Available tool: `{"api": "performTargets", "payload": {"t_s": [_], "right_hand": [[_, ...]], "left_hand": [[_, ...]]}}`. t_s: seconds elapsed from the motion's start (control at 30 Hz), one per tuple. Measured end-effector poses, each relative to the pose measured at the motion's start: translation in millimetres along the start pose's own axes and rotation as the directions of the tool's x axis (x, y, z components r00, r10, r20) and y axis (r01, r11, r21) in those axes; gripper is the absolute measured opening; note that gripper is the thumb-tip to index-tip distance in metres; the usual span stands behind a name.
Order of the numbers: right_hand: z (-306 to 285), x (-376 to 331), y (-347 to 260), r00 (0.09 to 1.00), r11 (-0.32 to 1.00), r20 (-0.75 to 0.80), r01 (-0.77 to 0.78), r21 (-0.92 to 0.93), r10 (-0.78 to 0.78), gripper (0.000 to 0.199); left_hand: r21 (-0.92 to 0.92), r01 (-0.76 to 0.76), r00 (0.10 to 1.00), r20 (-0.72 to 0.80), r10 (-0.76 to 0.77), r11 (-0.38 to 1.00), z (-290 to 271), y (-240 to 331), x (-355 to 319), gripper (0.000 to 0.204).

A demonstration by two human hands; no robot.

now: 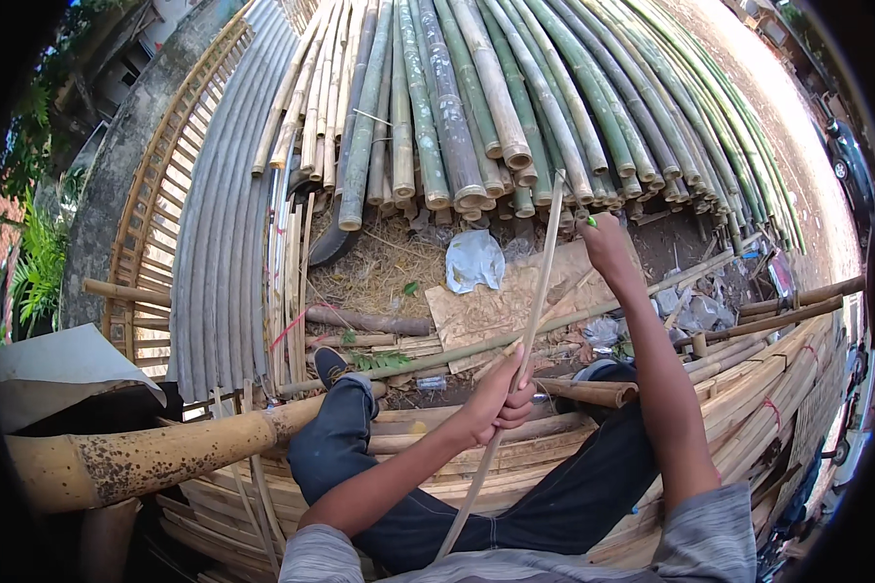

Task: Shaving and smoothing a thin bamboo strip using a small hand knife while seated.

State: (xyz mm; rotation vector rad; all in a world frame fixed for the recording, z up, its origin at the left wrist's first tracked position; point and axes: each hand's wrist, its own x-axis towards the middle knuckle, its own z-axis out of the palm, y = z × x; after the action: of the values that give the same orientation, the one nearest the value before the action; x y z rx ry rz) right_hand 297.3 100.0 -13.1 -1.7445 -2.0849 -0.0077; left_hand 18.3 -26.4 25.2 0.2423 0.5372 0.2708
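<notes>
A long, thin split-bamboo strip [541, 282] slants from my lap up toward the pile of poles. My left hand [501, 400] is closed around its middle, with the fingers wrapped over it. Farther out, my right arm is stretched forward. The right hand [605, 243] is closed beside the strip's far end, on a small tool with a green handle [591, 222]. Most of that tool is hidden in the fist, so its kind is unclear. Whether it touches the strip, I cannot tell.
Stacked green bamboo poles [447, 126] lie ahead, cut ends facing me. Corrugated sheets [226, 233] and a bamboo ladder-like frame [151, 204] stand left. A thick bamboo pole [156, 457] juts in at lower left. Bamboo slats [749, 389] lie beneath me; a plastic bag [474, 260] lies ahead.
</notes>
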Motion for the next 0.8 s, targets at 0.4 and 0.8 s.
{"api": "performTargets", "payload": {"t_s": [0.4, 0.8], "right_hand": [[-3, -2, -6, 0.998, 0.997, 0.023, -0.055, 0.052, 0.054, 0.028], [9, -3, -82, 0.964, 0.966, 0.245, 0.036, 0.254, -0.101, 0.025]], "left_hand": [[-0.109, 0.054, 0.996, 0.069, -0.047, 0.993, -4, -4, 1, 0.048], [0.242, -0.21, 0.919, -0.28, 0.276, 0.947, -21, 17, 5, 0.046]]}}
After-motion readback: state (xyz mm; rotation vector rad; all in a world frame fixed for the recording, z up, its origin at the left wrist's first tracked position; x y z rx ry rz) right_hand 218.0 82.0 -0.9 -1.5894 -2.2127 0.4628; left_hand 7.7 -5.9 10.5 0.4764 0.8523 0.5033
